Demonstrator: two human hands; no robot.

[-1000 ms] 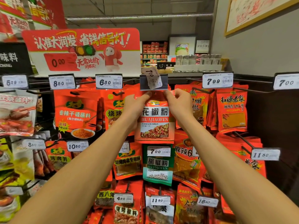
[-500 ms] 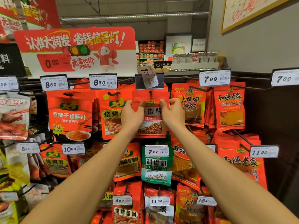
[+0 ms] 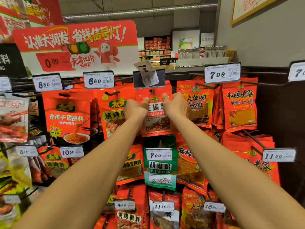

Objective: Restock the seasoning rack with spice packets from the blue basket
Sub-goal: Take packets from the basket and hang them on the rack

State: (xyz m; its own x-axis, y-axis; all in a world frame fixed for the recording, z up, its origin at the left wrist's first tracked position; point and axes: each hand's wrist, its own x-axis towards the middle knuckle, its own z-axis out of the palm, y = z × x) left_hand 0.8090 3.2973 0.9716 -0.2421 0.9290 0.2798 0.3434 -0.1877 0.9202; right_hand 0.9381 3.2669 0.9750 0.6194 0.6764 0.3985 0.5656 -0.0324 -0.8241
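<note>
Huajiao spice packet [image 3: 156,119], red with a white label band, hangs between the two hands at the top middle of the seasoning rack [image 3: 280,100], its punched hole level with the tip of the peg [image 3: 151,91] just above the fingertips. The left hand [image 3: 136,109] pinches the packet's upper left edge, thumb on the front; the right hand [image 3: 175,105] pinches the upper right edge the same way, so both are closed on the packet. Directly above the hands a dark label holder [image 3: 149,78] carries a loose, tilted price tag [image 3: 146,73]. Beside the left hand hangs an orange barbecue packet [image 3: 113,116]; beside the right, a chilli packet [image 3: 199,103]. Below the wrists sits a green pepper packet [image 3: 160,171]. The pouch looks light, thin and floppy, with a slick film that could slide in the fingers; holding it by the stiffer sealed top strip on either side of the hole seems best for steering the hole onto the peg. The blue basket is out of view.
</note>
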